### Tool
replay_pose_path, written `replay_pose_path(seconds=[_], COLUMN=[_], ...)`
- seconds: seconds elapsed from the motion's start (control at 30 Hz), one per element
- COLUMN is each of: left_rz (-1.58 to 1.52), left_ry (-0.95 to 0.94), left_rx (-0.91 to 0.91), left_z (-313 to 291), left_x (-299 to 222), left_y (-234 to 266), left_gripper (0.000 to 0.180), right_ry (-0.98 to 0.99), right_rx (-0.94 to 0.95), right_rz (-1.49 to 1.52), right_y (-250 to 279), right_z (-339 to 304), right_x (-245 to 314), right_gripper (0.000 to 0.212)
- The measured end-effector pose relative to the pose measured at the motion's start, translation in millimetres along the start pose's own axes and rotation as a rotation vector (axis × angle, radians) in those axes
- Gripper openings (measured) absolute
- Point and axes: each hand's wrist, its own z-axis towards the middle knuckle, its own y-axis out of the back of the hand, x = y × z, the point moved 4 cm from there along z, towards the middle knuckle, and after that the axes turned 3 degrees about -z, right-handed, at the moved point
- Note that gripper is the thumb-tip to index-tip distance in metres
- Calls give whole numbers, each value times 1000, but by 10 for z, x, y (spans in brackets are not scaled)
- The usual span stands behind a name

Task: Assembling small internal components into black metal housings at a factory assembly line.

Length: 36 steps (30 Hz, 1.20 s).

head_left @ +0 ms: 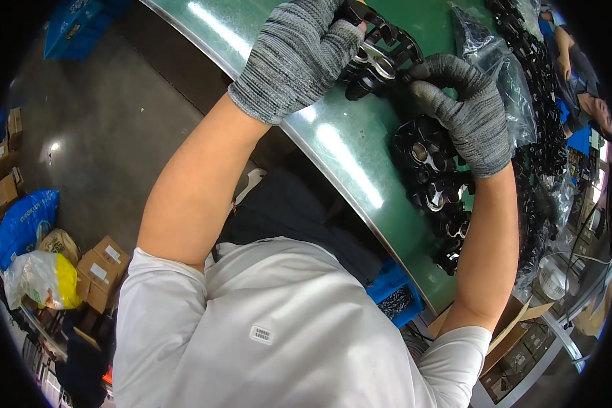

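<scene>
Both my hands wear grey knitted gloves and are raised over the green tabletop. My left hand (299, 58) is closed around a black clamp-like part (381, 61) with bright silver rings and curved arms. At the right end of that part, my right hand (466, 112) has its thumb and forefinger bent together in a pinch. What lies between those fingertips is dark and too small to make out. Beneath and beside my right wrist, several similar black parts with silver rings (421, 155) lie in a row on the table.
The green table (347, 160) has a metal front edge. Clear plastic bags (513, 95) and a long pile of black parts (547, 129) line its far side. Below sits a blue bin (404, 316). Cardboard boxes (102, 272) stand at left; another person's arm (564, 51) shows at right.
</scene>
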Motion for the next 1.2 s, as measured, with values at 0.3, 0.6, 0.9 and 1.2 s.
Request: replay_pose_path(seconds=[0.3,0.6,0.9,1.2], left_rz=[76,190,87,263], left_ry=[-42,-149,-10,-146], left_rx=[-13,-59,-42,-73], left_z=[-16,-13,-1,-4], left_x=[-22,-70,-42,-65], left_y=[0,6,-3,15], left_gripper=[20,20,21,26], right_ry=[112,436,411,515], right_rx=[40,-9,-35,29], right_rz=[-20,-387,-414,-590], right_y=[21,53,18,30], right_z=[-6,15,2,-62], right_x=[20,68,149,302], right_gripper=[19,25,26,18])
